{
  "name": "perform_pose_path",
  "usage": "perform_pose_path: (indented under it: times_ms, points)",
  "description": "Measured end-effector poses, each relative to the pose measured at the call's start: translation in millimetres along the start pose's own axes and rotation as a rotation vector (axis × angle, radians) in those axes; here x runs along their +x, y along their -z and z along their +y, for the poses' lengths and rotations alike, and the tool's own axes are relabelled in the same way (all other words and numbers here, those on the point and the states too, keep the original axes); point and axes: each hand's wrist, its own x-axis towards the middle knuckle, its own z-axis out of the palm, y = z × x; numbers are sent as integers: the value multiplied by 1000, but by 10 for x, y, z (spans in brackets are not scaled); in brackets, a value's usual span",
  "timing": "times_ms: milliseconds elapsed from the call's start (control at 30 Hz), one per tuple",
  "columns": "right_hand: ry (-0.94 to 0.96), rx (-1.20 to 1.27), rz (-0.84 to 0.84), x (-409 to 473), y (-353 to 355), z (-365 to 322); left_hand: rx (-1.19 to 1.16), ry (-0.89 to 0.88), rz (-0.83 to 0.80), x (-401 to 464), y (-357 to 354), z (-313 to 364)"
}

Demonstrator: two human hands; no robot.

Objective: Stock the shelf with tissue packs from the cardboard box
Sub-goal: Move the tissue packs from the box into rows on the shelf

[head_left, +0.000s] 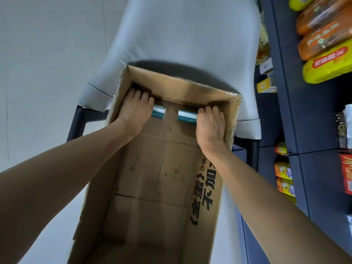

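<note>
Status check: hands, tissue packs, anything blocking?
Left hand grips one tissue pack, right hand grips another pack. Both at cardboard box far end. Nothing blocking.

an open brown cardboard box (163, 180) with black printing on its right wall is resting on a chair. two teal-and-white tissue packs (158, 111) (187, 116) are lying apart on its floor near the far wall, each partly covered by a hand.

Two bare forearms — no sleeves, no watch or rings on the hands (133, 109).
</note>
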Motion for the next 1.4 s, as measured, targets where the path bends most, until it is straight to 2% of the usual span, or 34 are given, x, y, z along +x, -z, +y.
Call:
perform_pose_path:
  times_ms: [100, 233, 433, 667, 833, 967, 1100, 1400]
  points:
    - [16, 82, 44, -135, 121, 50, -124, 1, 29, -158, 146, -37]
    - [40, 198, 142, -396, 380, 106, -411, 34, 128, -450, 393, -100]
    - [104, 344, 263, -899, 1079, 320, -693, -23, 260, -1027, 779, -333]
    - [68, 560, 387, -1625, 1986, 758, -942, 33, 286, -1715, 1687, -545]
    - [-1, 760, 447, -2257, 2674, 1110, -1279, 88, 307, -2182, 2401, -507]
    - [-223, 960, 460, -2833, 3162, 1421, -1357, -3, 367, -2500, 3084, -422]
    - [-435, 1171, 536, -3439, 3611, 1778, -1480, -169, 346, -2720, 3735, -305]
    - [-627, 1115, 776, -4983, 4454, 2702, -1504, -617, 300, -3256, 5180, 411]
